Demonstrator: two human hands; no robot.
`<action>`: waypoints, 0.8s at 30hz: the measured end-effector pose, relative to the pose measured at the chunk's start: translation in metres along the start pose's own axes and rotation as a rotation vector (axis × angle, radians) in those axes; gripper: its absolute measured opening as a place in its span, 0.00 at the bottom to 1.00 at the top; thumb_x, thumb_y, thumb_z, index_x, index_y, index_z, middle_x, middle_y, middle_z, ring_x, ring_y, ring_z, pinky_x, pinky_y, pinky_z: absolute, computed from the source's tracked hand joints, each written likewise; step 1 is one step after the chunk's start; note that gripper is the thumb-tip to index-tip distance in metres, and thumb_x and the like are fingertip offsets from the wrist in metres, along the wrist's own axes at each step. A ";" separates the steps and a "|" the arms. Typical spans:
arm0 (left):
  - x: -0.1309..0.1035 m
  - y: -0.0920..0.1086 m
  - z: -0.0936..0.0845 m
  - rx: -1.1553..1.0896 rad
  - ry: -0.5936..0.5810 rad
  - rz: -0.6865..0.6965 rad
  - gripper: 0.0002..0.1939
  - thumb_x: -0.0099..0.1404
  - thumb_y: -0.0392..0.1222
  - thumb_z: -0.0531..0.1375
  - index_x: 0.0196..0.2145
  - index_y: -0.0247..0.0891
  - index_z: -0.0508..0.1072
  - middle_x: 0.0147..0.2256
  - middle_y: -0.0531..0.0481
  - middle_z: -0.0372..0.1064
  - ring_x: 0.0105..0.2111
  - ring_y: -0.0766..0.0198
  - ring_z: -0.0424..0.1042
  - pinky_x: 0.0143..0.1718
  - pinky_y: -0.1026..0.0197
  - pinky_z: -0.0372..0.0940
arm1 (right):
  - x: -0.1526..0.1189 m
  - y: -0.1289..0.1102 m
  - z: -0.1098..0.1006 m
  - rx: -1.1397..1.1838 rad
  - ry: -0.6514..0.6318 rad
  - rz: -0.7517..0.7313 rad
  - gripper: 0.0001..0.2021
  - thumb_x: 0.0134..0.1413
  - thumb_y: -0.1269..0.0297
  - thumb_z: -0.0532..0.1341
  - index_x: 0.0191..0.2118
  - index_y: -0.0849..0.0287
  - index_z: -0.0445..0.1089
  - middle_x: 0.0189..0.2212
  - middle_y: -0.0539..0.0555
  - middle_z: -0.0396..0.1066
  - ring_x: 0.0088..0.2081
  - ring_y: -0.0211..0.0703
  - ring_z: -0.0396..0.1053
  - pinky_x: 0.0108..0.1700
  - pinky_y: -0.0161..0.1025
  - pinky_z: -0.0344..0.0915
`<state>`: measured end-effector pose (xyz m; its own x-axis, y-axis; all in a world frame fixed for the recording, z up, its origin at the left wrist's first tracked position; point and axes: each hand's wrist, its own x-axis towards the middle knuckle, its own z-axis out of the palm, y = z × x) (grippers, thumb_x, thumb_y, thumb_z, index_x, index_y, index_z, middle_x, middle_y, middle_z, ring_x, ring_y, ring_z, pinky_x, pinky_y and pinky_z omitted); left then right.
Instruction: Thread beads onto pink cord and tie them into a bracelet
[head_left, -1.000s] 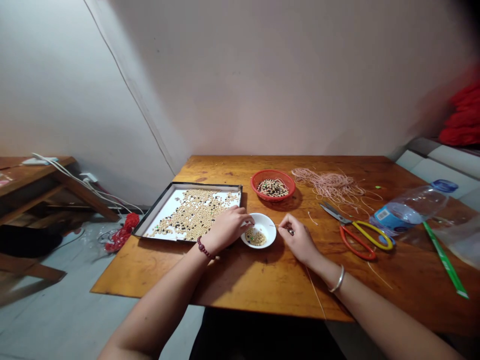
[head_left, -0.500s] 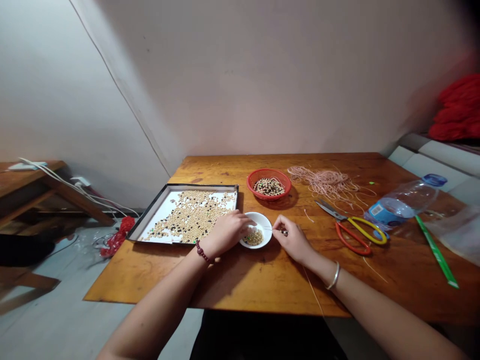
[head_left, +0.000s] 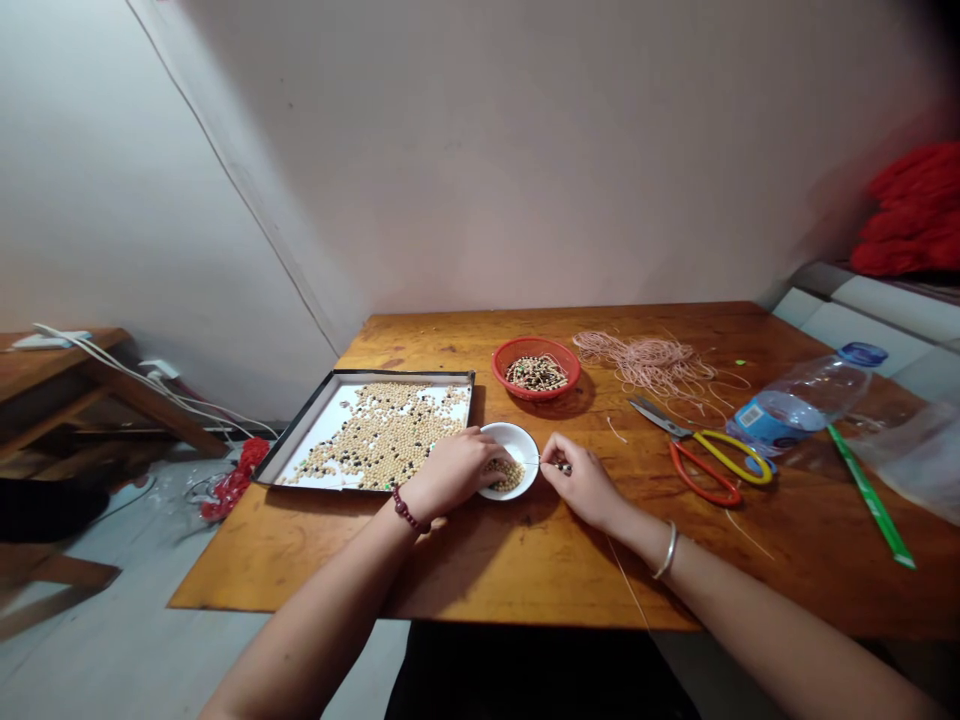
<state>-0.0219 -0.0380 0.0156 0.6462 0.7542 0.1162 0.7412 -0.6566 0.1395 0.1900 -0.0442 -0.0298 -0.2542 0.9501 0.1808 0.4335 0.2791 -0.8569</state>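
A small white bowl (head_left: 516,437) with tan and a few green beads (head_left: 508,475) in it stands between my hands. My left hand (head_left: 466,462) reaches over the bowl's left side, its fingers bent down at the beads; whether a bead is between them is hidden. Just right of the bowl, my right hand (head_left: 574,478) pinches a thin needle (head_left: 532,463) that points left over the rim. Dark and light beads (head_left: 564,467) show at its fingers, and a pale cord (head_left: 628,585) trails below the hand to the table's front edge.
A black-rimmed tray (head_left: 300,440) of loose beads lies left. Behind the bowl stands a red basket (head_left: 537,393) of strung beads. Pink cord (head_left: 652,362), scissors (head_left: 705,455), a plastic bottle (head_left: 806,400) and a green strip (head_left: 874,500) lie to the right.
My left hand's fingers have dipped lower into the beads in the bowl. My right hand stays beside the bowl with the needle, its fingers slightly shifted.
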 end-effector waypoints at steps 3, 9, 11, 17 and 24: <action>0.000 0.001 -0.001 -0.014 -0.013 0.002 0.10 0.65 0.46 0.57 0.35 0.41 0.76 0.34 0.50 0.74 0.36 0.60 0.68 0.38 0.62 0.59 | 0.000 0.001 0.001 -0.001 -0.008 -0.006 0.01 0.50 0.69 0.55 0.29 0.57 0.62 0.25 0.48 0.66 0.29 0.38 0.64 0.32 0.35 0.59; 0.001 0.003 0.000 0.003 -0.018 -0.026 0.11 0.65 0.46 0.57 0.31 0.39 0.75 0.31 0.49 0.74 0.35 0.61 0.68 0.35 0.62 0.58 | -0.001 0.006 0.004 0.002 -0.020 -0.007 0.00 0.50 0.68 0.55 0.30 0.58 0.62 0.26 0.48 0.66 0.28 0.38 0.65 0.32 0.34 0.59; 0.001 0.003 0.001 0.010 -0.016 -0.039 0.11 0.65 0.46 0.57 0.31 0.39 0.75 0.31 0.49 0.73 0.35 0.60 0.69 0.34 0.63 0.58 | 0.000 0.006 0.004 0.003 -0.021 -0.013 0.01 0.50 0.68 0.56 0.30 0.58 0.63 0.26 0.48 0.66 0.28 0.38 0.64 0.32 0.34 0.59; 0.002 0.003 0.001 -0.056 0.008 -0.096 0.09 0.64 0.47 0.58 0.32 0.40 0.75 0.32 0.50 0.74 0.35 0.61 0.70 0.32 0.63 0.57 | 0.000 0.005 0.004 0.002 -0.021 -0.016 0.01 0.50 0.67 0.56 0.30 0.58 0.63 0.25 0.48 0.65 0.27 0.37 0.63 0.31 0.33 0.59; 0.004 -0.002 0.004 -0.174 0.031 -0.129 0.10 0.63 0.49 0.58 0.35 0.43 0.76 0.34 0.50 0.74 0.32 0.63 0.70 0.33 0.65 0.58 | -0.001 0.006 0.003 -0.008 -0.035 -0.043 0.01 0.49 0.69 0.55 0.29 0.58 0.62 0.24 0.47 0.64 0.27 0.36 0.62 0.31 0.33 0.58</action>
<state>-0.0200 -0.0332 0.0115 0.5401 0.8336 0.1161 0.7732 -0.5459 0.3227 0.1897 -0.0438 -0.0366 -0.3025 0.9319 0.2000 0.4281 0.3203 -0.8451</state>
